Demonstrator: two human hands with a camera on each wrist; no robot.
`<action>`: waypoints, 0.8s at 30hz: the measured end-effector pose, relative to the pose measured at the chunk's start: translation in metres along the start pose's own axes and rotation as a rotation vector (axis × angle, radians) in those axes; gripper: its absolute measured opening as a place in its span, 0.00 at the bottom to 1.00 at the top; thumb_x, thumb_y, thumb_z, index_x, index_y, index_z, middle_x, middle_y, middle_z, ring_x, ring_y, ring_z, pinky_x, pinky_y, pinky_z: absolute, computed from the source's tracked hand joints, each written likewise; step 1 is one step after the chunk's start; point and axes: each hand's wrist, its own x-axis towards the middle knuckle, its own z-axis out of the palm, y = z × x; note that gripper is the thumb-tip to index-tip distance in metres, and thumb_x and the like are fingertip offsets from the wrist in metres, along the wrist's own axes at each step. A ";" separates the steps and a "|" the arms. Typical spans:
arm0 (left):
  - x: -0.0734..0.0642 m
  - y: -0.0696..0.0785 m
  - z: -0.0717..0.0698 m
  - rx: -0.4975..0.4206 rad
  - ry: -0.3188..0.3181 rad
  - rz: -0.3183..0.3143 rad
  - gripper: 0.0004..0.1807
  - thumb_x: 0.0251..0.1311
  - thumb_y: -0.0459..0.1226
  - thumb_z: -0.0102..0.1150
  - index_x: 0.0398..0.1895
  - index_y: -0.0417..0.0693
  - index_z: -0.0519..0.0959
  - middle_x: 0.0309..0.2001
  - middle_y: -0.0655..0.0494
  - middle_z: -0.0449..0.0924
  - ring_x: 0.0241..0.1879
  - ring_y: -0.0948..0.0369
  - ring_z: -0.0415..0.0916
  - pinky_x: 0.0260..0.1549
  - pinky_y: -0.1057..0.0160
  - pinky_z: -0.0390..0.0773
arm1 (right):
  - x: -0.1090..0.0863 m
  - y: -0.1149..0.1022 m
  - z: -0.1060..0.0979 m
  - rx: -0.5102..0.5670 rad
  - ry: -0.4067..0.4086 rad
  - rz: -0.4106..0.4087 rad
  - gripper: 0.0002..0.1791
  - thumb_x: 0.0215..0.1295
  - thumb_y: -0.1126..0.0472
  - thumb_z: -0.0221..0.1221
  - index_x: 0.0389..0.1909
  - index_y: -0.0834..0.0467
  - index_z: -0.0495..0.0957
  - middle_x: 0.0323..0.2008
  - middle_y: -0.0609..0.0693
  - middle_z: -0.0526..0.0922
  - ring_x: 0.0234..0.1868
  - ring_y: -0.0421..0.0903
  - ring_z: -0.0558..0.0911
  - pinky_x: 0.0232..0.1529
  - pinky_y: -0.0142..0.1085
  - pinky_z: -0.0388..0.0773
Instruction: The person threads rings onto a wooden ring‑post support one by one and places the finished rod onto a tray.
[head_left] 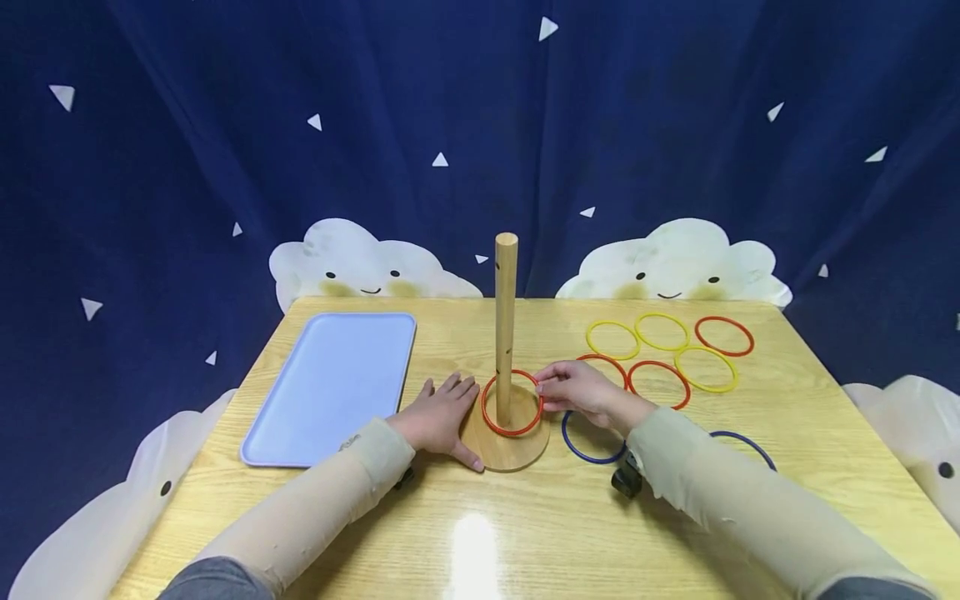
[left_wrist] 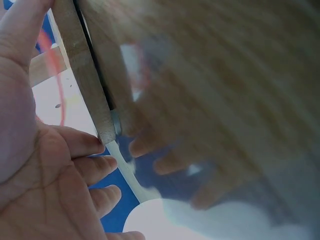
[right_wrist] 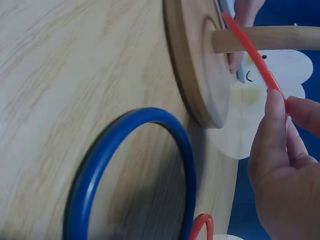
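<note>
A wooden ring-toss stand has an upright post [head_left: 506, 317] on a round base [head_left: 513, 456]. Around the post's lower part, a thin red ring [head_left: 512, 434] is tilted; in the right wrist view it slants across the post above the base. Thumb and fingers of my right hand [head_left: 585, 392] pinch this ring's right side. My left hand [head_left: 438, 419] is at the base's left side, fingers spread and thumb near its front edge. The left wrist view shows the palm [left_wrist: 40, 185] beside the base's edge [left_wrist: 82, 60], fingers extended.
A pale blue tray [head_left: 337, 387] lies on the left of the table. Several red and yellow rings lie at the back right, including a yellow ring [head_left: 611, 322]. Closer in are a blue ring [head_left: 592, 461] beside the base and another blue ring [head_left: 752, 444] behind the right forearm.
</note>
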 end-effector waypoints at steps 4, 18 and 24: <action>0.000 0.000 -0.001 0.011 -0.006 -0.001 0.74 0.41 0.72 0.73 0.84 0.44 0.49 0.83 0.48 0.46 0.82 0.48 0.37 0.75 0.35 0.43 | 0.003 0.001 0.003 -0.063 0.004 0.003 0.17 0.73 0.74 0.57 0.57 0.79 0.71 0.43 0.61 0.82 0.37 0.43 0.83 0.41 0.33 0.85; 0.001 0.001 -0.004 0.005 -0.004 -0.004 0.74 0.41 0.72 0.73 0.84 0.44 0.49 0.83 0.47 0.45 0.82 0.48 0.36 0.75 0.36 0.42 | 0.006 0.000 0.010 -0.315 -0.025 -0.040 0.12 0.70 0.72 0.58 0.49 0.75 0.77 0.34 0.54 0.81 0.34 0.42 0.81 0.39 0.39 0.85; -0.001 0.002 -0.003 -0.016 0.009 0.003 0.73 0.40 0.71 0.75 0.84 0.43 0.52 0.82 0.46 0.48 0.81 0.47 0.39 0.75 0.35 0.44 | 0.005 0.000 0.012 -0.290 -0.050 -0.044 0.15 0.69 0.74 0.57 0.53 0.78 0.75 0.40 0.60 0.81 0.38 0.46 0.82 0.44 0.41 0.85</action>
